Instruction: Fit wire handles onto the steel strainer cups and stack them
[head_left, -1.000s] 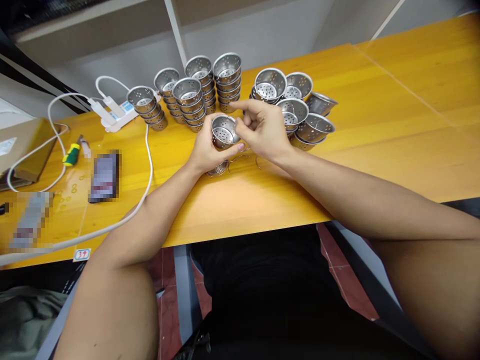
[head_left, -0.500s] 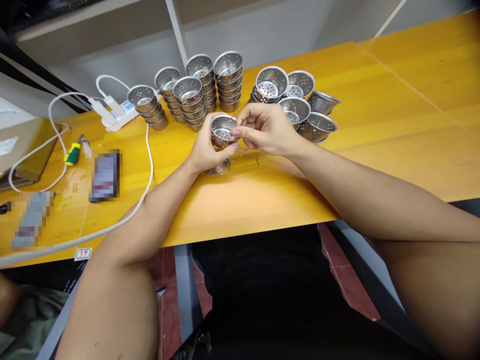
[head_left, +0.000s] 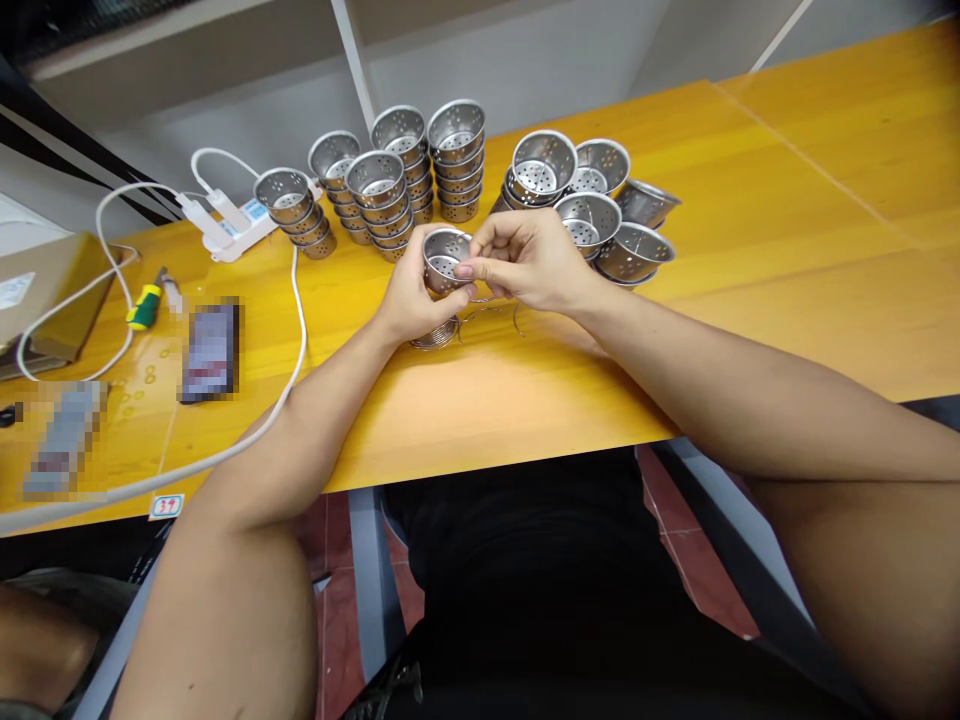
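Note:
A small perforated metal cup (head_left: 441, 262) is tilted in my left hand (head_left: 412, 290), whose fingers and thumb wrap its side. At the cup's right rim, my right hand (head_left: 529, 262) is closed in a pinch, thumb against forefinger. What lies in that pinch is too small to make out. Under my hands, a coil of thin metal wire (head_left: 435, 335) rests on the table, with loose curved wire (head_left: 519, 320) beside it. Behind my right hand, several similar cups (head_left: 589, 222) lie grouped, some tilted, with thin wire showing inside some of them.
Several stacks of perforated cups (head_left: 377, 185) stand behind my left hand. A white power strip (head_left: 238, 232) and its cable (head_left: 301, 320) are on the left. Also there are a green-yellow screwdriver (head_left: 145, 307), a blurred phone-like object (head_left: 210, 352) and a cardboard box (head_left: 52, 290).
My right fingertips have shifted slightly left and down at the cup's rim, and the cup has tipped a little. At the lower left, another person's limb has moved further into view.

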